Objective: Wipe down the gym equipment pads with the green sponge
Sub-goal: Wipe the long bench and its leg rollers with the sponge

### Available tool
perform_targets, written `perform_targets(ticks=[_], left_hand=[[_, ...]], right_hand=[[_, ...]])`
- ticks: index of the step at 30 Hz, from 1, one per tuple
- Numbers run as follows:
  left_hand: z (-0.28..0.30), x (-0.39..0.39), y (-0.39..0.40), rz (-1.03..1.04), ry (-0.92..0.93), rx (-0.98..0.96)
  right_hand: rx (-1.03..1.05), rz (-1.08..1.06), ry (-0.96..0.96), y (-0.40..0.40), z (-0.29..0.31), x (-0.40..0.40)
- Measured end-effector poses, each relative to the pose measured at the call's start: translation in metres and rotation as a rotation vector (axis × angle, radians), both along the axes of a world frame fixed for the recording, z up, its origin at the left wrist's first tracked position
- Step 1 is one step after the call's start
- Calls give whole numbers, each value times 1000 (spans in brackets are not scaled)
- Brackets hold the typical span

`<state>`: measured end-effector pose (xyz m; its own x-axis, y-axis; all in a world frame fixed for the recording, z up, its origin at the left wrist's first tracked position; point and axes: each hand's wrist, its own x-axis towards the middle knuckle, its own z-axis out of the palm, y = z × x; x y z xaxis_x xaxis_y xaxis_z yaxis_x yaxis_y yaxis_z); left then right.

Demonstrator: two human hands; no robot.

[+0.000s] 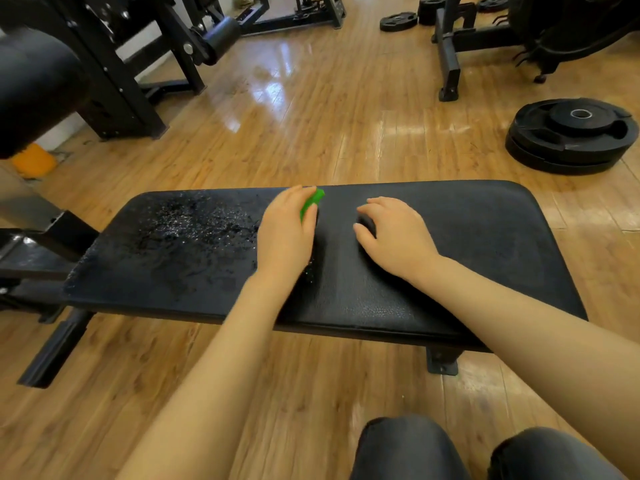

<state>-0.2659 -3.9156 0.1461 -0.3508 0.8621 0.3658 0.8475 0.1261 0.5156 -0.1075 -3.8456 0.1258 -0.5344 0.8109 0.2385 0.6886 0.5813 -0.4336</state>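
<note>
Green sponge (311,201) on a black bench pad (450,244), near its far edge.

The sponge is bright green and mostly hidden; only a narrow strip shows, just short of the pad's far edge, about midway along its length. The pad is long, black and leather-grained with rounded corners, lying flat. Its left end is wet and speckled with droplets; its right end looks dry and matte.

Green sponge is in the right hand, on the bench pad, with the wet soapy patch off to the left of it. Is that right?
Not quite: the head view shows the left hand holding the green sponge on the bench pad. The right hand rests on the pad without it. The wet patch does lie to the left.
</note>
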Motion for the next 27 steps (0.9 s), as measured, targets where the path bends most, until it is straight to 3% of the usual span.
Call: perform_targets(ticks=[8,15,23,27], left_hand=[[-1,-31,81,-105,170,-303],[-7,-38,92,-66,258,-348],[-14,-35,0,-235,254,-187],[-15,-37,4,-227,218,-194]], right_hand=[[39,-8,-10,10,-16,-28],[33,-4,-4,11,-20,-31],[9,2,7,12,-20,-32],[16,-4,-5,11,-21,-32]])
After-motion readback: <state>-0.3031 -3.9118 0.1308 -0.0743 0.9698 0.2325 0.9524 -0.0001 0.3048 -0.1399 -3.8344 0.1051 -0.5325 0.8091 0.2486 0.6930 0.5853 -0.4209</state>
